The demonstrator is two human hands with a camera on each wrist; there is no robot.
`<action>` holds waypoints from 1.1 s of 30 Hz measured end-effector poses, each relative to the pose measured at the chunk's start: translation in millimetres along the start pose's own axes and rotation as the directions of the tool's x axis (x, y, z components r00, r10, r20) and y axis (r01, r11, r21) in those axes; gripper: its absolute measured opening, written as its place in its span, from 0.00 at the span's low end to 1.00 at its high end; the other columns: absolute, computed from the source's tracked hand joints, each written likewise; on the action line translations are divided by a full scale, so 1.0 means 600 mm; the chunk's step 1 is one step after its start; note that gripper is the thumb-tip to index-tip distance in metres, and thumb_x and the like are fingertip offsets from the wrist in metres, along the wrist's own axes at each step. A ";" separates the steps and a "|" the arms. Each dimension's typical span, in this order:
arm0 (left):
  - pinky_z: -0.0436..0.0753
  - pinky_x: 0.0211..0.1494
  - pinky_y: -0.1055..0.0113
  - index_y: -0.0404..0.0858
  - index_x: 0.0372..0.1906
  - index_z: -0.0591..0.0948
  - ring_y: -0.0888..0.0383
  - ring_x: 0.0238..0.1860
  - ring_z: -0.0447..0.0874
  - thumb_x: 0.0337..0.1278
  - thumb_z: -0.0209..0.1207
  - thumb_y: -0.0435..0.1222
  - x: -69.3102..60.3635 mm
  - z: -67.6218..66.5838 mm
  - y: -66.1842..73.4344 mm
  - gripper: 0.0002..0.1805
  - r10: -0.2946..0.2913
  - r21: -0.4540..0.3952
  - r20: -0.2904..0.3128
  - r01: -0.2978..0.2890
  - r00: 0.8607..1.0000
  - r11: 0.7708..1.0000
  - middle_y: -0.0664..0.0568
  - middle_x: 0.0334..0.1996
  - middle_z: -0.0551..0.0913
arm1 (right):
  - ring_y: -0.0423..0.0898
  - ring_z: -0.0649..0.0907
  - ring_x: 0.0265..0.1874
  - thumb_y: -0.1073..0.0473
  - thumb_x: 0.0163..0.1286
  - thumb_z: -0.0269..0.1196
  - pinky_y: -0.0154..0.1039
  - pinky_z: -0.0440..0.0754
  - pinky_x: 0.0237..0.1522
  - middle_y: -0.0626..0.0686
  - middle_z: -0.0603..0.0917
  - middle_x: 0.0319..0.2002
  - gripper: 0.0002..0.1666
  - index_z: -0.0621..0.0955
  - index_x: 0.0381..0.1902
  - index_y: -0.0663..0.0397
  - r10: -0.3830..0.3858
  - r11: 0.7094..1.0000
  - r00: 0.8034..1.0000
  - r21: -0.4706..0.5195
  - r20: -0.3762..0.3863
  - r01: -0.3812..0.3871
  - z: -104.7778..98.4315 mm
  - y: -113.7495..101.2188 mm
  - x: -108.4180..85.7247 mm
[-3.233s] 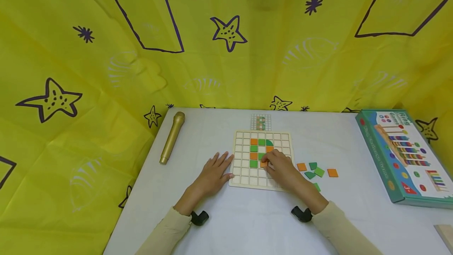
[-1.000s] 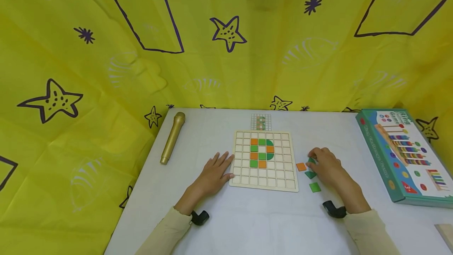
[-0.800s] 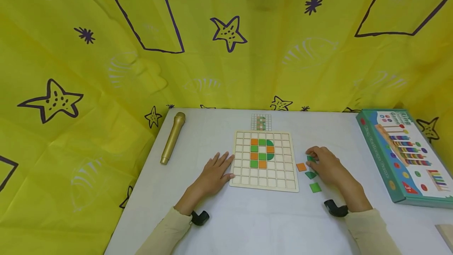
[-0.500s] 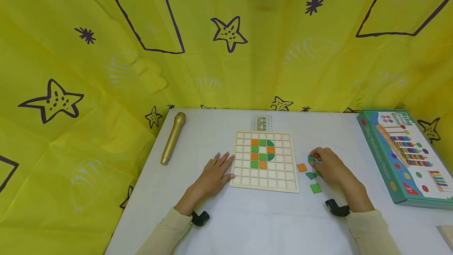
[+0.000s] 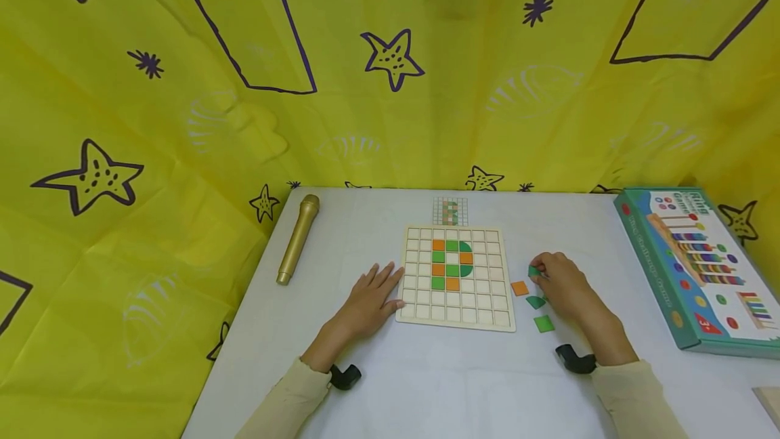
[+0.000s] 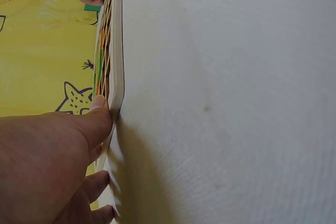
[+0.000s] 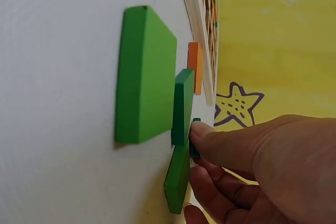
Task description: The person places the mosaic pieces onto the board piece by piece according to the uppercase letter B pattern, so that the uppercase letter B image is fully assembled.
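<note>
My left hand (image 5: 365, 300) rests with spread fingers against the left edge of the wooden grid board (image 5: 420, 314); its thumb (image 6: 97, 121) touches the rim in the left wrist view. Orange, green and dark green tiles (image 5: 452, 269) fill several squares of the grid. Right of the board, my right hand (image 5: 563, 286) pinches a dark green rounded tile (image 5: 533, 271) between thumb and fingers. Close below lie another dark green rounded tile (image 5: 535, 302) and a light green square tile (image 5: 544, 324). An orange square tile (image 5: 519, 288) is beside the board. A further green tile (image 7: 177, 179) lies by the right fingers.
A small printed pattern card (image 5: 450, 211) lies behind the board. On the left is a gold microphone (image 5: 298, 239). A boxed ring game (image 5: 701, 269) takes up the right side of the white table (image 5: 426, 385). A yellow patterned curtain (image 5: 426, 127) hangs behind.
My right hand has gone from the orange tile on the board to the loose tiles at right, and now pinches a dark green one. My left hand has stayed at the board's edge.
</note>
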State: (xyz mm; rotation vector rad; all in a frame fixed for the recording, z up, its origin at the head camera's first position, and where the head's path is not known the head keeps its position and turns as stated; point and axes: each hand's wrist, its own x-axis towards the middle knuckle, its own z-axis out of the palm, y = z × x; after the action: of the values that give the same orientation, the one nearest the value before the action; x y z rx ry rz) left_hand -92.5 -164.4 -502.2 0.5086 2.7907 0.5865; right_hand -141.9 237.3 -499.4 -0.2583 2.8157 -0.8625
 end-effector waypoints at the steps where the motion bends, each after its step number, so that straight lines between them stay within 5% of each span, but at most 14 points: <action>1: 0.52 0.83 0.35 0.46 0.85 0.58 0.36 0.85 0.44 0.81 0.53 0.53 0.000 0.000 0.000 0.38 0.000 0.002 0.000 0.000 1.000 1.000 0.45 0.85 0.54 | 0.63 0.79 0.49 0.67 0.77 0.62 0.64 0.79 0.54 0.68 0.79 0.49 0.15 0.77 0.56 0.71 0.002 1.000 1.000 -0.004 -0.002 -0.002 0.001 -0.002 0.000; 12: 0.51 0.83 0.36 0.47 0.86 0.58 0.36 0.85 0.44 0.80 0.53 0.53 0.000 -0.001 0.001 0.38 -0.004 0.010 0.006 0.004 1.000 1.000 0.45 0.85 0.54 | 0.61 0.79 0.50 0.64 0.79 0.62 0.61 0.77 0.52 0.67 0.78 0.52 0.17 0.77 0.58 0.70 -0.006 1.000 1.000 0.001 0.020 0.006 0.006 -0.027 -0.003; 33: 0.52 0.83 0.35 0.47 0.86 0.57 0.36 0.85 0.44 0.81 0.52 0.54 0.002 0.003 -0.004 0.38 0.007 0.012 -0.002 -0.007 1.000 1.000 0.45 0.85 0.54 | 0.57 0.82 0.53 0.63 0.75 0.68 0.54 0.76 0.49 0.56 0.82 0.48 0.15 0.82 0.55 0.63 -0.150 0.988 0.988 -0.043 0.039 0.151 0.072 -0.147 0.007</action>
State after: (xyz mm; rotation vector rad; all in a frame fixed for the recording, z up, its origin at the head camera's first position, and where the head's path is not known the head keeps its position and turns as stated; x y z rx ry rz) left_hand -93.8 -165.0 -505.3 0.5201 2.7972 0.5715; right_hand -126.4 141.6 -485.1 -0.4941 2.8132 -0.8152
